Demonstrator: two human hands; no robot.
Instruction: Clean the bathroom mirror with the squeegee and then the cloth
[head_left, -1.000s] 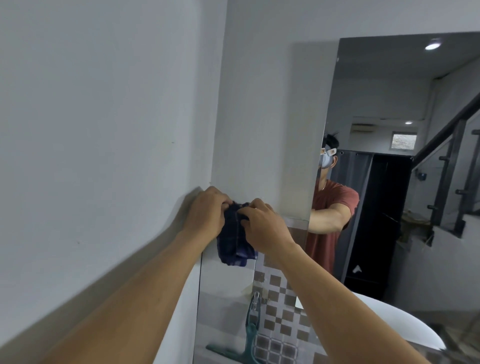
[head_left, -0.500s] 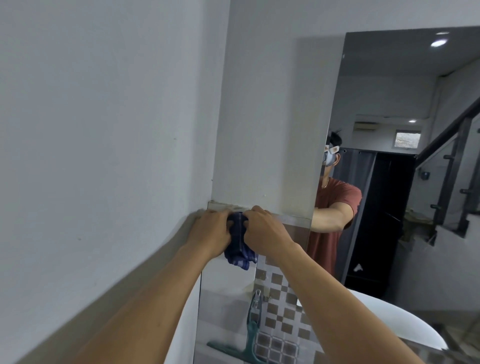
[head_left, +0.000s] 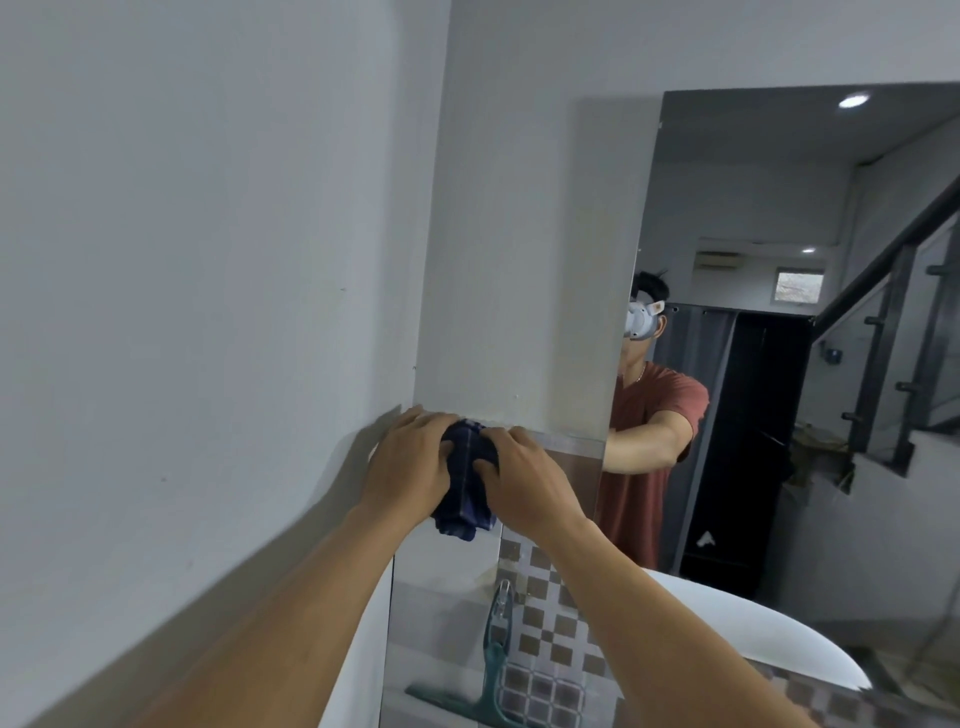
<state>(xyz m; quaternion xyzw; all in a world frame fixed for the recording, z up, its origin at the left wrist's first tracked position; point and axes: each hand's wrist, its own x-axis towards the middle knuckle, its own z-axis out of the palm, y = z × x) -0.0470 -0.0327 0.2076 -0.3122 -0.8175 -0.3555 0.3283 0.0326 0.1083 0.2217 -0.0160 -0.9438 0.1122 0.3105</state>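
Note:
A dark blue checked cloth (head_left: 467, 486) is bunched between my two hands, in front of the wall where the white paint meets the tiles. My left hand (head_left: 410, 465) grips its left side, and my right hand (head_left: 524, 478) grips its right side. A fold of the cloth hangs down below my fingers. The mirror (head_left: 779, 208) is on the wall to the right and reflects a person in a red shirt. The teal squeegee (head_left: 488, 670) hangs from a hook on the tiled wall below my hands.
A white wall (head_left: 208, 260) runs close along my left. The white rim of a basin (head_left: 753, 634) curves at the lower right under the mirror. Checked brown and white tiles (head_left: 545, 613) cover the wall beneath the cloth.
Both hands have pressed closer together around the cloth, bunching it tighter. The view has shifted slightly.

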